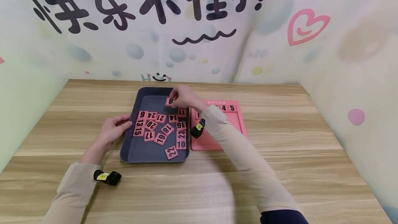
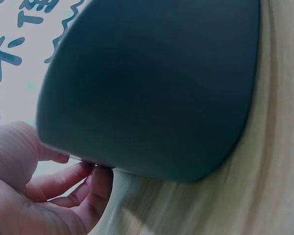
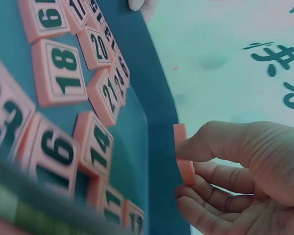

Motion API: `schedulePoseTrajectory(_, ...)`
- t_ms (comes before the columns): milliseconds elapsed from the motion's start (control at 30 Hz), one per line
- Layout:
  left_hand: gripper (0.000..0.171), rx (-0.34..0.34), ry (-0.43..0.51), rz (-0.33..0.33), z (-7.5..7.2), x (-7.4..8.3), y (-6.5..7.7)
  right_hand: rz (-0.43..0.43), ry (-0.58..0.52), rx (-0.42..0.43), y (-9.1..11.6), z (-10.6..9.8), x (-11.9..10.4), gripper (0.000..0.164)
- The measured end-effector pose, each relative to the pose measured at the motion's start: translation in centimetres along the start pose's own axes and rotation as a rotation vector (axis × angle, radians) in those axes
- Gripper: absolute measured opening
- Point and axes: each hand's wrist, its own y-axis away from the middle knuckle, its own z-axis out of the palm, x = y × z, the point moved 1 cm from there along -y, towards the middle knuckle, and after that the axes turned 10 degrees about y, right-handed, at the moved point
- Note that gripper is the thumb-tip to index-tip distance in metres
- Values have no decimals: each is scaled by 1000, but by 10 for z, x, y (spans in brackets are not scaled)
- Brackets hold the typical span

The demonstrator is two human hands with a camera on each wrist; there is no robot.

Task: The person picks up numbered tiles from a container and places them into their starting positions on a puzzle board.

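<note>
A pink number tile marked 8 [image 1: 169,101] is pinched between thumb and fingers of my right hand [image 1: 186,96], over the far part of a dark blue tray [image 1: 140,151]. In the right wrist view the tile [image 3: 185,164] appears edge-on, raised off the tray floor. My left hand [image 1: 114,130] grips the tray's left rim; the left wrist view shows thumb and fingers at the edge of the tray [image 2: 152,88]. Several pink number tiles lie loose in the tray, among them 20 [image 1: 151,124], 18 [image 1: 167,129] and 22 [image 1: 171,152].
Right of the tray lies a pink square board [image 1: 205,142]. Tiles such as 4 [image 1: 224,108] and 5 [image 1: 232,108] sit along its far edge; my right forearm hides part of it. A printed backdrop [image 1: 211,58] stands behind the wooden table [image 1: 280,113].
</note>
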Motion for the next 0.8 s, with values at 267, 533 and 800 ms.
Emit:
schedulePoseTrajectory(267, 45, -4, 5, -1, 1, 0, 0, 0, -14, 38, 35, -18, 23, 26)
schedulePoseTrajectory(533, 46, -3, 9, -19, 0, 0, 1, 27, 18, 70, 69, -18, 53, 26)
schedulePoseTrajectory(800, 46, -4, 8, -29, 1, 1, 1, 23, 31, 61, 99, -13, 86, 23)
